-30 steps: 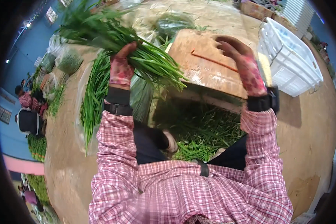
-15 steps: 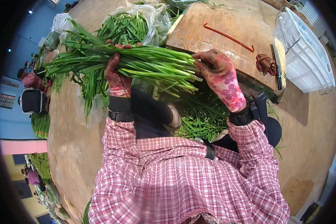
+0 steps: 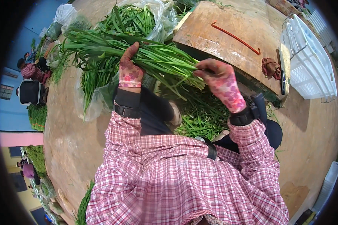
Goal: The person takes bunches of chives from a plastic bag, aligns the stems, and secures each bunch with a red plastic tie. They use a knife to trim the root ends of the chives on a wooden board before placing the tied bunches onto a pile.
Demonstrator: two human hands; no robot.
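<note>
A bunch of long flat green leaves with pale stem ends, which look like garlic chives [image 3: 165, 58], is held crosswise in front of me. My left hand [image 3: 130, 71], in a pink floral glove, is closed around its middle, the thumb on top and the other fingers hidden beneath the leaves. At the pale stem ends on the right, my right hand [image 3: 221, 80], gloved alike, pinches with thumb and forefinger. How many stems are in that pinch is hidden. Loose trimmed leaves [image 3: 199, 125] lie on the floor between my feet.
An open plastic bag [image 3: 165, 18] of more greens stands behind the bunch. To its right is a wooden board [image 3: 202, 28] bearing a red hooked rod [image 3: 236, 37], a crumpled brown cloth [image 3: 270, 68] and a knife-like blade [image 3: 281, 71]. White crates [image 3: 308, 63] stand far right.
My left hand has turned and moved slightly right along the bunch, its thumb now on top. The leaf tips have shifted right. The right hand stays at the stem ends.
</note>
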